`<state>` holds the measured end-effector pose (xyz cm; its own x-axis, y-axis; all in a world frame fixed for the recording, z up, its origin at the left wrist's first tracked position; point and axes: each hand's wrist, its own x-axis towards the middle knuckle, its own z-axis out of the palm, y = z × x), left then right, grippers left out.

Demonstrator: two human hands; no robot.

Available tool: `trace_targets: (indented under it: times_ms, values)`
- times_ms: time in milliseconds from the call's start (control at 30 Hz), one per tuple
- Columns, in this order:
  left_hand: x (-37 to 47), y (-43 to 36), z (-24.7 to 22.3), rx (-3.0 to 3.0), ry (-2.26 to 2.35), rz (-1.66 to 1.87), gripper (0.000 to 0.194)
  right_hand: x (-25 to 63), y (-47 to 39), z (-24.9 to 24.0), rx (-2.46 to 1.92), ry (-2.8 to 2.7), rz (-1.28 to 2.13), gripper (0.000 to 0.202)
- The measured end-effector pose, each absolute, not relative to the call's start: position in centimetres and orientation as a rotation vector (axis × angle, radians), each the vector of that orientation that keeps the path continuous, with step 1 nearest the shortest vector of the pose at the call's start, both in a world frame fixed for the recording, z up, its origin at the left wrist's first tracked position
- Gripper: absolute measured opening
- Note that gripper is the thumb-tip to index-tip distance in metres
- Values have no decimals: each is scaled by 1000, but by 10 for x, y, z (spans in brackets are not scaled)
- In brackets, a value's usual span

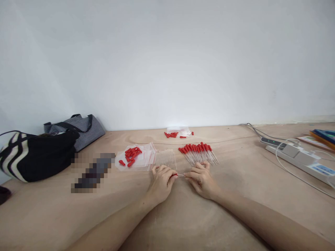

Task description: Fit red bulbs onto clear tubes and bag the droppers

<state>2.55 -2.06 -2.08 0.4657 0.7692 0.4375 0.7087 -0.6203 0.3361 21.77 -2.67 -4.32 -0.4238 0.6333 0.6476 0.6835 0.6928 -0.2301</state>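
Observation:
My left hand [162, 180] pinches a red rubber dropper bulb, mostly covered by the fingers. Out of it toward the right runs a thin clear dropper tube [180, 175], its other end between the fingertips of my right hand [202, 179]. Just beyond my right hand lies a row of droppers with red bulbs [195, 148], bulbs toward the wall. Past my left hand, several bare clear tubes [165, 157] lie side by side. Loose red bulbs [133, 152] rest on clear zip bags [146, 161] to the left.
More red bulbs [171, 135] lie by a clear bag [180, 130] near the wall. At left are a black bag [49, 157], a striped bag [87, 130] and a blurred-out item [92, 173]. A power strip [306, 162] with cables and some books [324, 137] occupy the right.

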Motion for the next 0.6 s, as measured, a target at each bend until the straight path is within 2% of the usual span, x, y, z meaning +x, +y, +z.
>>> trace_targets:
  times_ms: [300,600]
  values:
    - [24,-23,-23,2687,1254,848,13,220,-21,-35,-786,-2289,-401,26]
    - [23,-24,-21,2707,1219,881,13,208,-15,-34,-911,-2312,-279,17]
